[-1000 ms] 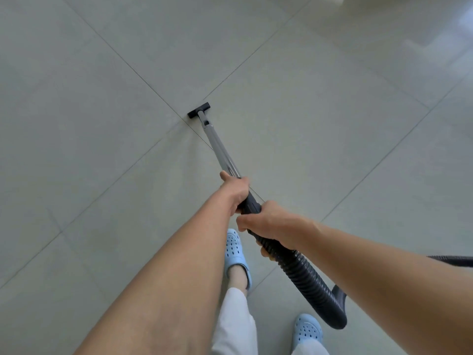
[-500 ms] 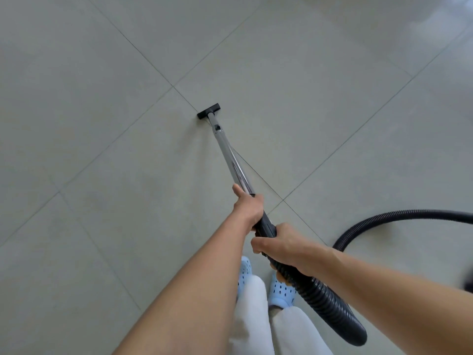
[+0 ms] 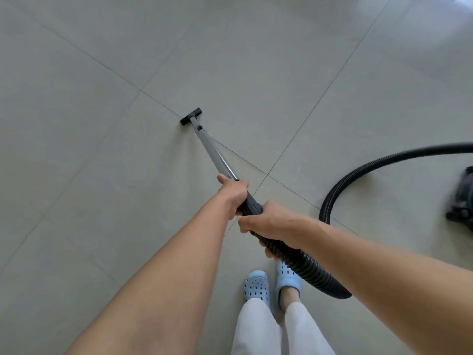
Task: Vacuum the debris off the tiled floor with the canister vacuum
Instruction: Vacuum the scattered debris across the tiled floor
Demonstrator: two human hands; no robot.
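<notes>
A silver vacuum wand [image 3: 216, 155] slants away from me and ends in a small black nozzle [image 3: 190, 116] lying on a grout line of the pale tiled floor [image 3: 89, 175]. My left hand [image 3: 231, 193] grips the wand where the metal meets the black handle. Just behind it, my right hand [image 3: 268, 222] grips the ribbed black hose [image 3: 309, 274] at the handle's end. The hose loops round on the right towards the dark canister [image 3: 462, 198], which is blurred and cut off by the frame's edge. No debris shows on the tiles.
My feet in light blue perforated clogs [image 3: 257, 285] and white trousers stand directly under the hose. The hose's loop [image 3: 358, 170] lies on the floor to my right. Bright glare falls on the tiles at the top right.
The view has swung to the right, bringing the hose loop and canister into sight. The nozzle has slid back along the grout line, away from the tile crossing. Both hands keep their grip.
</notes>
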